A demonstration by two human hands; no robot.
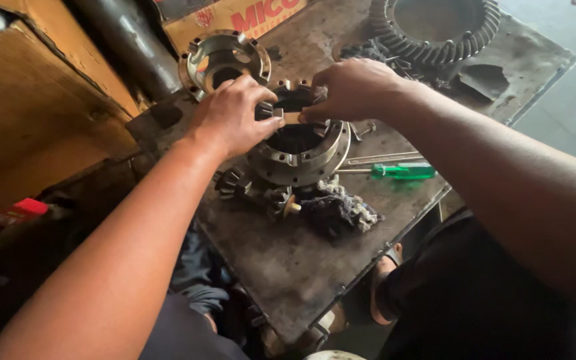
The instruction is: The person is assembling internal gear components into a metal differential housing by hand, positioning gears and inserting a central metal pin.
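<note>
A round metal differential case half (301, 157) sits on a greasy steel plate (288, 260). My left hand (231, 117) and my right hand (351, 87) meet over its open top. Both pinch a small metal cross shaft piece (287, 117) held across the opening. Two small bevel gears (235, 183) (278, 200) lie on the plate just in front of the case.
A second flanged case half (225, 60) rests behind, a large ring gear (435, 27) at the back right. A green-handled screwdriver (401, 171), a dirty rag (338, 210), a cardboard box (235, 20), a dark pipe (128, 40) and a red object (28, 208) lie around.
</note>
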